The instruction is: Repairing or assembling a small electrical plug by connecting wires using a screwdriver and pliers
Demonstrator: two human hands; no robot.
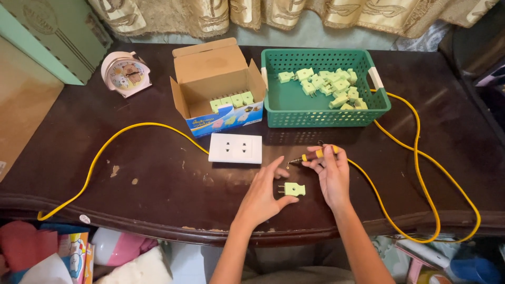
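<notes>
My left hand (261, 193) lies flat and open on the dark, scuffed wooden bench (158, 184) in the lower middle of the frame, its thumb touching a small pale green plastic plug (294, 189). Just right of it, my right hand (331, 176) grips a slim yellow-handled screwdriver (313, 155), tip pointing left. A tiny screw (274, 168) lies near my left fingertips. Above sits a white double wall socket plate (235, 148) on a long yellow cable (126, 131). Further up are an open cardboard box (213, 84) and a green plastic basket (273, 108), both holding more green plugs. A pink alarm clock (125, 72) stands upper left; beige curtains (294, 13) hang behind.
</notes>
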